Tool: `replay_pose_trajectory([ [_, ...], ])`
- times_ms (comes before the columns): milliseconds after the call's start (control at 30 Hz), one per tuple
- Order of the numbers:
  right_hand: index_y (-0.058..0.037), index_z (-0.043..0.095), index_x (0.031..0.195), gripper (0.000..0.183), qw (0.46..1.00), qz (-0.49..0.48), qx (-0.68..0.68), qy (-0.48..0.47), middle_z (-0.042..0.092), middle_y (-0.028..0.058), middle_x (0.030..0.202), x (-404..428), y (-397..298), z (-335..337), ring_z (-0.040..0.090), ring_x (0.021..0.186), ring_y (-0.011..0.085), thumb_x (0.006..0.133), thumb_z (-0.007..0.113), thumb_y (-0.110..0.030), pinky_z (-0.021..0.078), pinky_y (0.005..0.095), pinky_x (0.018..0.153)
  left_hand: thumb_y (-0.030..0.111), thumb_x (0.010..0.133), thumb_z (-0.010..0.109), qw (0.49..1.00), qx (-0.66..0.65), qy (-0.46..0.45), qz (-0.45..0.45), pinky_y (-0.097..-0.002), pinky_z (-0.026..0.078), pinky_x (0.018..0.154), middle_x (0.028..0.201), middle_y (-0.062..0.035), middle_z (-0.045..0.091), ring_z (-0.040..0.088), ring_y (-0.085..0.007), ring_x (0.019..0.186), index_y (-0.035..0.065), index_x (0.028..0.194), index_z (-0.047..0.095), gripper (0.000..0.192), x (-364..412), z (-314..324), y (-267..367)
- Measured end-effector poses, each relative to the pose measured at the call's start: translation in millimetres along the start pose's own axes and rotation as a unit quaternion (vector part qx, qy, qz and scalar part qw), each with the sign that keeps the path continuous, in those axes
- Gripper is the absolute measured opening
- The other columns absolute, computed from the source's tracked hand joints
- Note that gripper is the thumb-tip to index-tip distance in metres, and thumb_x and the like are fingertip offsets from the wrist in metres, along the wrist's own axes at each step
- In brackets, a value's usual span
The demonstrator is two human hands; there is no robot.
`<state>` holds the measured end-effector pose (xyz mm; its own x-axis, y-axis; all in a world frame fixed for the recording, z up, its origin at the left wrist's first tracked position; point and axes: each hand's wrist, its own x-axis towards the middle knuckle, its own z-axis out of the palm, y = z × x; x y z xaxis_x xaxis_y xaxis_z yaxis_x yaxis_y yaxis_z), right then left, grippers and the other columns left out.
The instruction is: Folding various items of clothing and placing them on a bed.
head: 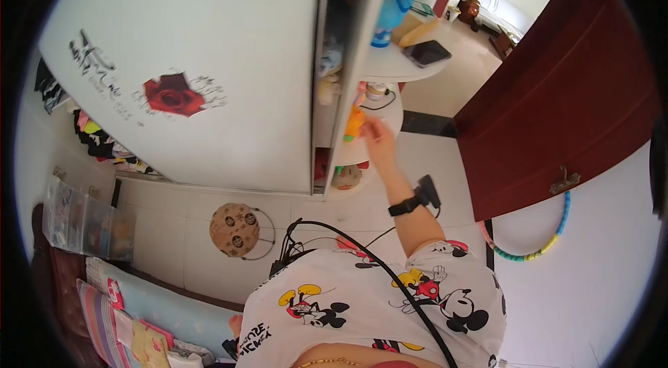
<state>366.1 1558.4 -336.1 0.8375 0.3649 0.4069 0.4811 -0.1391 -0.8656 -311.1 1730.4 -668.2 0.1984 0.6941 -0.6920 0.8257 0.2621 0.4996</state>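
My right hand [378, 138] reaches to the corner shelf [394, 120] beside the wardrobe, with a black strapped device on the forearm. Its fingertips are at the edge of an orange toy-like object [355, 123] with a green end; whether they grip it cannot be told. A white round item with a black cable lies farther back on that shelf. On the shelf above are a blue bottle [383, 21], a dark phone-like device [428, 53] and a yellow object [420, 32]. Only a small part of my left hand [236, 323] shows at my side, its fingers mostly hidden.
A white sliding wardrobe door [250, 81] bears a rose print. A dark red door [553, 91] stands ajar at right, near a colourful hoop [532, 255]. A round stool [235, 230] stands on the tiles. A bed with folded cloths is at lower left, beneath clear drawers [86, 222].
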Motion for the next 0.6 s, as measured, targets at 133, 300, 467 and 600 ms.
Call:
replay_pose_trajectory([
  [133,-0.0037,0.057,0.100,0.022,0.975,-0.122,-0.106,0.154,0.057,0.0098,0.091,65,8,-92,0.055,0.079,0.0209,0.078,0.057,-0.006,0.0445,0.0305,0.068,0.013,0.075,0.058,0.999,0.022,-0.005,0.033,-0.0298,0.039,0.052,0.080,-0.0074,0.056,0.050,-0.0141,0.066,0.0009,0.109,0.049,0.037,3,41,42],
  [300,-0.0065,0.051,0.114,0.049,0.923,-0.269,-0.275,-0.025,0.048,0.0108,0.118,156,1,-166,0.042,0.112,0.0285,0.068,0.068,-0.016,0.0350,0.0393,0.092,0.013,0.074,0.058,0.995,-0.050,-0.002,0.086,-0.0294,0.040,0.054,0.081,-0.0082,0.057,0.051,-0.0145,0.067,0.0005,0.110,0.049,0.038,0,74,119],
  [467,-0.0093,0.049,0.119,0.067,0.896,-0.226,-0.283,-0.257,0.040,0.0073,0.130,212,4,-178,0.034,0.123,0.0272,0.059,0.074,-0.028,0.0284,0.0396,0.100,0.013,0.074,0.058,0.980,-0.163,0.016,0.112,-0.0290,0.042,0.056,0.081,-0.0089,0.057,0.052,-0.0149,0.068,0.0001,0.110,0.049,0.039,-16,66,176],
  [600,-0.0084,0.047,0.121,0.074,0.868,-0.135,-0.290,-0.381,0.042,0.0102,0.124,230,-15,-167,0.038,0.117,0.0277,0.056,0.076,-0.027,0.0289,0.0382,0.099,0.013,0.074,0.059,0.996,-0.060,0.012,0.068,-0.0291,0.045,0.063,0.085,-0.0119,0.058,0.054,-0.0166,0.071,-0.0012,0.113,0.048,0.042,-22,63,173],
])
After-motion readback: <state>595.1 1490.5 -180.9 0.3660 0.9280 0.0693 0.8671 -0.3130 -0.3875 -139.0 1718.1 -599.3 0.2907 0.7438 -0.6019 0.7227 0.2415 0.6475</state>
